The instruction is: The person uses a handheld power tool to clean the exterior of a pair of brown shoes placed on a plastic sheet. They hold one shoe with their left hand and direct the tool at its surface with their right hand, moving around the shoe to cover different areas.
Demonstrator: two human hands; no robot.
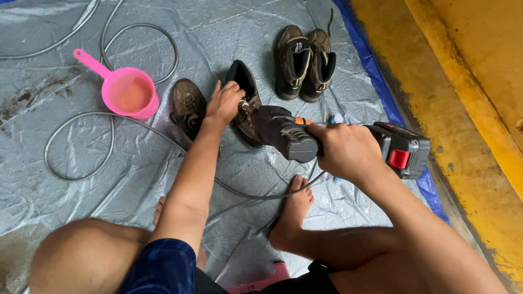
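The shoe [245, 100] being worked on lies on the grey plastic sheet [15, 153], just ahead of the person's knees, with its dark opening turned up. The left hand [223, 102] rests on top of it, fingers curled over the rim, pinning it down. It looks like a stiff, sturdy shoe, light enough to shift with one hand, probably wet and a little slippery; the rim of the opening or the heel seems the surest place to grip. The right hand [345, 150] is wrapped fully closed around the grip of a cordless spray gun [303, 138], its nozzle end right against the shoe and its battery pack [405, 150] sticking out behind the hand.

Touching the shoe on its left is its brown mate [187, 106]. A second pair of shoes [305, 62] stands side by side farther off, well apart from the hands. A pink dipper [125, 89] with water in it sits to the left of the brown shoe. A thin grey hose [78, 162] loops over the sheet, passing under the left forearm and by the bare foot [293, 213], where it could snag. A yellow wall [520, 101] runs along the right
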